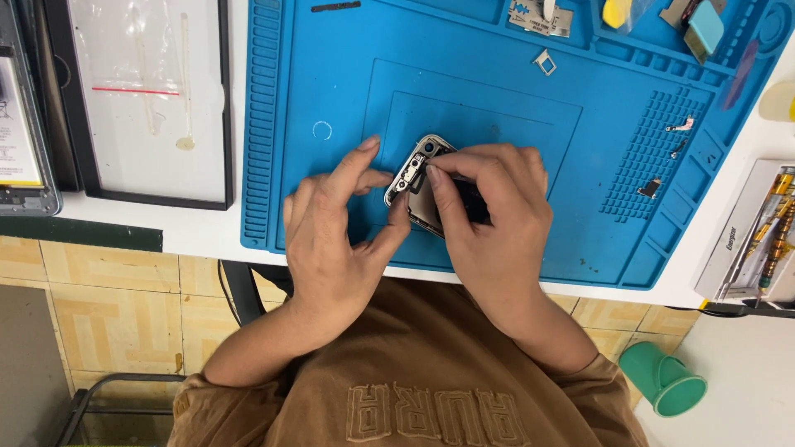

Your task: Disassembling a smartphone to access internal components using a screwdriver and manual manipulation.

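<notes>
An opened phone body [418, 178] with a silver frame and exposed camera end lies on the blue repair mat [331, 74]. My left hand [335, 240] grips its near edge with thumb and fingers, index finger stretched toward the top corner. My right hand [489, 215] covers the lower part of the phone, its thumb and forefinger pinched at the parts near the camera end. Whatever small part sits between those fingertips is too small to make out.
A black-framed screen panel [145, 99] lies at the left, another device [21, 108] at the far left edge. Small metal parts [679, 126] and a SIM tray [544, 61] rest on the mat. A screwdriver bit case [749, 236] stands right; a green cup [662, 378] is below.
</notes>
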